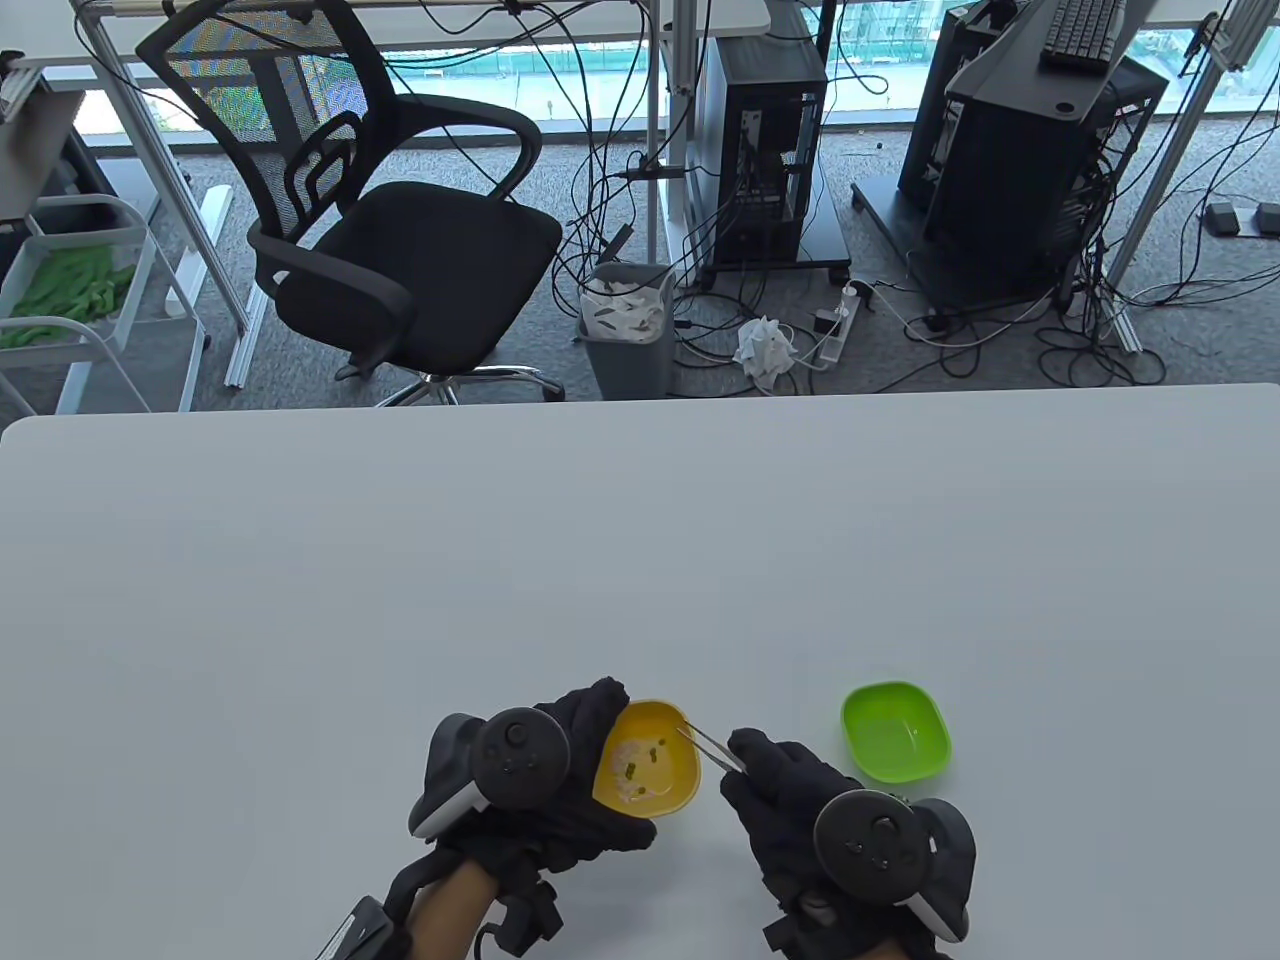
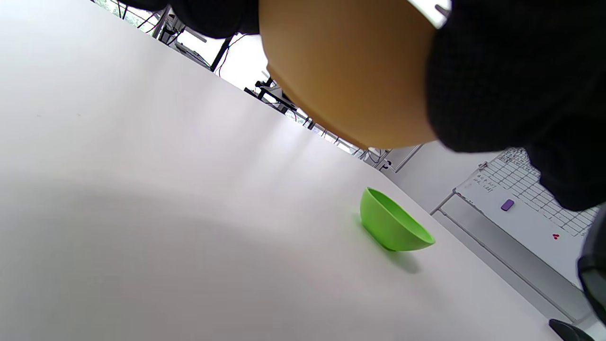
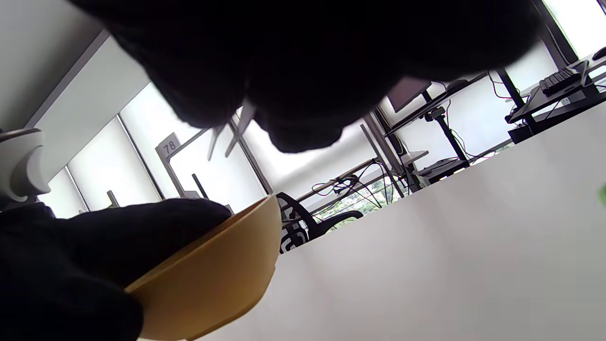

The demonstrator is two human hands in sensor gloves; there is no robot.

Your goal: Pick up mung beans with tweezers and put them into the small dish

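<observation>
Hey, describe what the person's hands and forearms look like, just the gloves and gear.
Both the left hand and the right hand wear black knit gloves covering the fingers. Each back carries a dark round tracker with small buttons and a white lower edge. The left forearm is bare skin, with black straps and a black cable at the wrist. The right forearm is out of view.

yellow dish, lime-green dish, black gloved hands

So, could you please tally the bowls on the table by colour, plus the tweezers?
Yellow bowl: 1, held tilted by the left hand
Green bowl: 1, standing on the table
Tweezers: 1, held by the right hand
Total: 3
</observation>
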